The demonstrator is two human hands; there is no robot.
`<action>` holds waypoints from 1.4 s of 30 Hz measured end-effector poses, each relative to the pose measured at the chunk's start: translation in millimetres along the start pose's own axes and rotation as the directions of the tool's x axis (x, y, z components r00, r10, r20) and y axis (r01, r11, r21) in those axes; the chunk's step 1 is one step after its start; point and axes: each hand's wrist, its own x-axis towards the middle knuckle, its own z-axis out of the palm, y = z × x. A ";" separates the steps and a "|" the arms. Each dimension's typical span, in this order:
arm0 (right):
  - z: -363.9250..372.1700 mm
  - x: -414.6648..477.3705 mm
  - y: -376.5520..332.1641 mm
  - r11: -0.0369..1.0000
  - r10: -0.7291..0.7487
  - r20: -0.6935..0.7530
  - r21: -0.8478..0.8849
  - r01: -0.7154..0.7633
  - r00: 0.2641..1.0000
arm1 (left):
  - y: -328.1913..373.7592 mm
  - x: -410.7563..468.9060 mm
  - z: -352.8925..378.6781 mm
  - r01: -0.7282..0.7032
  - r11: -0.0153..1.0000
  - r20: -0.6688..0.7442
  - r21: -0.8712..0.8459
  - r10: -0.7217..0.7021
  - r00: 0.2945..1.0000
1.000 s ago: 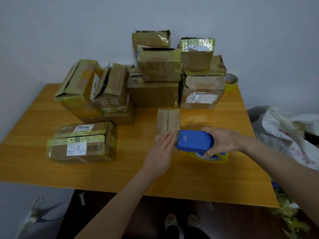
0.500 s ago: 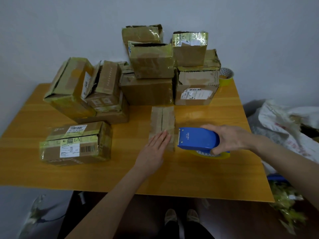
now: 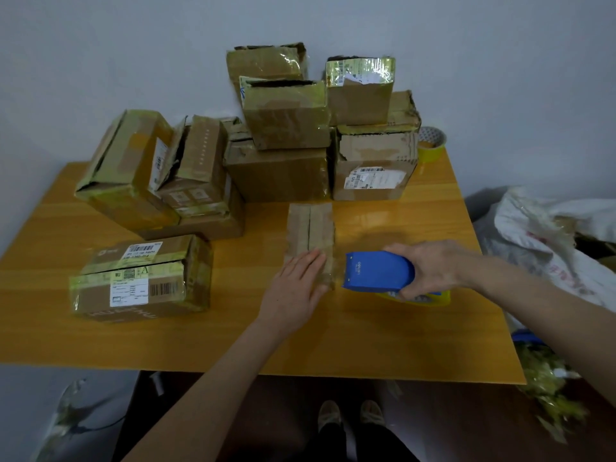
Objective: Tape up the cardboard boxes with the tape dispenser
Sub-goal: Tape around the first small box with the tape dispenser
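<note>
The small cardboard box (image 3: 310, 241) lies on the table (image 3: 233, 335), its long axis and seam running away from the person. The left hand (image 3: 296, 288) presses its near end, fingers straight and flat. Just right of that end, the right hand (image 3: 430, 268) grips the blue tape dispenser (image 3: 376, 275), nose toward the box. A second ago the nose overlapped the box's edge; now it sits slightly clear.
</note>
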 end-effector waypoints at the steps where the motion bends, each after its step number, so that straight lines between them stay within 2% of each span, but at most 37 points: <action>1: 1.2 2.0 -2.2 1.000 0.000 -0.004 -0.016 0.000 1.000 | 2.8 3.4 -0.8 0.019 1.000 -0.016 -0.022 -0.020 1.000; 4: 3.8 3.5 -6.0 0.999 -0.013 -0.030 -0.042 0.012 0.999 | 5.2 11.8 4.4 0.049 0.998 -0.032 -0.029 -0.050 0.998; 8: 4.8 2.2 -7.9 1.000 -0.023 -0.055 0.011 0.023 0.998 | -7.6 12.1 16.1 0.034 0.999 -0.013 0.016 -0.034 0.999; 17: -3.2 -17.8 13.8 0.991 0.059 0.000 0.117 -0.058 0.998 | -15.4 11.5 15.4 -0.010 0.999 0.032 0.048 0.009 0.999; 23: -7.0 -14.2 2.6 0.994 0.082 0.013 0.064 -0.083 0.997 | -15.2 12.1 14.4 -0.031 0.990 0.045 0.138 0.025 0.999; 29: -14.6 6.8 -20.4 0.996 0.094 0.065 -0.005 -0.094 0.993 | -14.1 11.6 11.4 -0.039 0.987 0.073 0.158 0.028 0.997; 38: -40.6 31.1 -35.9 0.998 0.056 0.167 0.025 -0.061 0.984 | -12.1 12.4 8.3 -0.037 0.983 0.116 0.178 0.016 0.993; 42: -52.8 32.3 -42.4 0.995 0.091 0.220 0.013 -0.096 0.971 | -10.9 12.2 7.0 -0.032 0.985 0.132 0.171 0.009 0.991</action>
